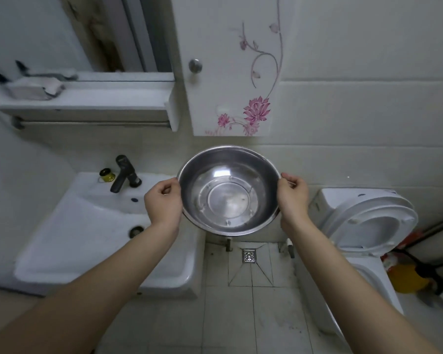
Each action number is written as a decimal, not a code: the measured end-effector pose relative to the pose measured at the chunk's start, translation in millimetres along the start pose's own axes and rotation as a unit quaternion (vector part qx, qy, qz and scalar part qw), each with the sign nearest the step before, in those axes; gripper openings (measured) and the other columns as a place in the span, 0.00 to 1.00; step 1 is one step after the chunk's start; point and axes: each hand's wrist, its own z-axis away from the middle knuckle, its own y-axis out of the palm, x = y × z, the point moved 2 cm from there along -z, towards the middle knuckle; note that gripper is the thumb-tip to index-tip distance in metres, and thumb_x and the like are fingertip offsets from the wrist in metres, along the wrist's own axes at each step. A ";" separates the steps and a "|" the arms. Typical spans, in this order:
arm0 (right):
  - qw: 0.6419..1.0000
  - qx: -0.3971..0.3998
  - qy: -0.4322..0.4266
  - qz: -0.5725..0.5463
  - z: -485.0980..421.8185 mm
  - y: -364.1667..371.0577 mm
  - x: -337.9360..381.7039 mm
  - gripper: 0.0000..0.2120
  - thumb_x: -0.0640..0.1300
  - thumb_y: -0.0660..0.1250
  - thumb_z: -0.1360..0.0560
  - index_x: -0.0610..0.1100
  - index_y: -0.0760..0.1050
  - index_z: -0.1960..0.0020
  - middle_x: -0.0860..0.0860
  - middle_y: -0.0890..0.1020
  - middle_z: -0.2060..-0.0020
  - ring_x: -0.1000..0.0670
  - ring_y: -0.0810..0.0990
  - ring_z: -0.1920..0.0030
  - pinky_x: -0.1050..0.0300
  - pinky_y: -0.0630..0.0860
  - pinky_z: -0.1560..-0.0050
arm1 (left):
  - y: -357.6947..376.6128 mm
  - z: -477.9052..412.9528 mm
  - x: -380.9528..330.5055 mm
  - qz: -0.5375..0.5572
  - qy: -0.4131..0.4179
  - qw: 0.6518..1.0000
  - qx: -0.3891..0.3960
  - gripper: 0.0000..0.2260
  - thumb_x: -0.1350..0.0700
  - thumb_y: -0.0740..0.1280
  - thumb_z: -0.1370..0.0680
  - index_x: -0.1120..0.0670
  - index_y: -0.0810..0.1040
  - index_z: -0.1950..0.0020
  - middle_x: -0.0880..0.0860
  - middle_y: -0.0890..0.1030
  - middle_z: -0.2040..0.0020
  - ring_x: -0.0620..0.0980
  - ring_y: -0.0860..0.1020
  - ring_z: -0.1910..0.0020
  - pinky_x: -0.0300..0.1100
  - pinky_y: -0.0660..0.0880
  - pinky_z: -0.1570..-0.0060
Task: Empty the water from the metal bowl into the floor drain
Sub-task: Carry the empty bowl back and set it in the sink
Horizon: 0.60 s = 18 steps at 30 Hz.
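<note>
A round metal bowl [228,190] is held in the air in front of me, roughly level, its inside facing the camera. A shallow layer of clear water seems to lie in its bottom. My left hand [163,203] grips the bowl's left rim and my right hand [292,196] grips the right rim. Below the bowl, a small square metal floor drain [249,256] sits in the tiled floor near the wall, between the sink and the toilet.
A white sink [92,241] with a black tap [124,173] stands at the left. At the right is a white toilet [368,223] with its lid up. A white wall cabinet [230,67] with pink flowers hangs above. Yellow and red items [407,277] lie at the far right.
</note>
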 end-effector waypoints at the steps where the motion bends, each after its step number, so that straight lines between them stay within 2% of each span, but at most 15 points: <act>1: 1.000 0.008 -0.005 0.000 4.2 11.2 2.6 0.11 0.40 0.62 0.22 0.46 0.75 0.41 0.54 0.79 0.54 0.54 0.79 0.54 0.60 0.74 0.54 | -9.9 -5.3 -1.0 0.003 -0.001 1.000 -0.004 0.08 0.57 0.67 0.25 0.49 0.84 0.62 0.45 0.84 0.64 0.45 0.80 0.63 0.38 0.77 0.59; 6: 0.998 0.050 -0.021 0.013 35.8 74.8 5.8 0.12 0.41 0.62 0.22 0.42 0.75 0.39 0.49 0.80 0.51 0.49 0.79 0.51 0.57 0.74 0.49 | -72.6 -38.5 -5.5 -0.006 0.008 0.999 -0.041 0.10 0.56 0.67 0.24 0.47 0.83 0.62 0.44 0.81 0.66 0.45 0.78 0.66 0.36 0.76 0.64; 10: 0.997 0.072 -0.013 0.022 65.8 120.9 4.3 0.12 0.41 0.62 0.21 0.41 0.75 0.40 0.47 0.80 0.51 0.49 0.78 0.51 0.55 0.75 0.48 | -120.5 -67.8 -8.9 -0.012 0.007 0.998 -0.060 0.08 0.57 0.67 0.24 0.49 0.85 0.57 0.44 0.84 0.63 0.43 0.80 0.62 0.34 0.74 0.62; 14: 0.995 0.095 -0.001 0.031 96.0 161.5 6.8 0.11 0.41 0.62 0.21 0.42 0.74 0.39 0.46 0.80 0.50 0.47 0.78 0.51 0.50 0.76 0.47 | -162.5 -98.6 -13.1 -0.013 0.012 0.997 -0.072 0.08 0.55 0.67 0.25 0.50 0.84 0.62 0.44 0.82 0.67 0.42 0.78 0.67 0.34 0.74 0.65; 16: 0.994 0.103 -0.006 0.036 107.6 177.5 10.4 0.13 0.41 0.61 0.21 0.40 0.75 0.38 0.45 0.80 0.51 0.46 0.78 0.53 0.47 0.76 0.49 | -177.4 -113.2 -15.6 -0.004 0.012 0.997 -0.077 0.07 0.55 0.67 0.26 0.51 0.84 0.63 0.44 0.81 0.68 0.41 0.77 0.69 0.35 0.74 0.66; 18: 0.993 0.110 -0.017 0.037 120.6 194.5 15.6 0.13 0.40 0.61 0.22 0.38 0.75 0.40 0.46 0.78 0.55 0.47 0.76 0.57 0.49 0.73 0.54 | -194.0 -128.4 -20.0 0.007 0.013 0.997 -0.073 0.07 0.55 0.67 0.28 0.51 0.83 0.63 0.45 0.80 0.69 0.42 0.76 0.70 0.37 0.74 0.66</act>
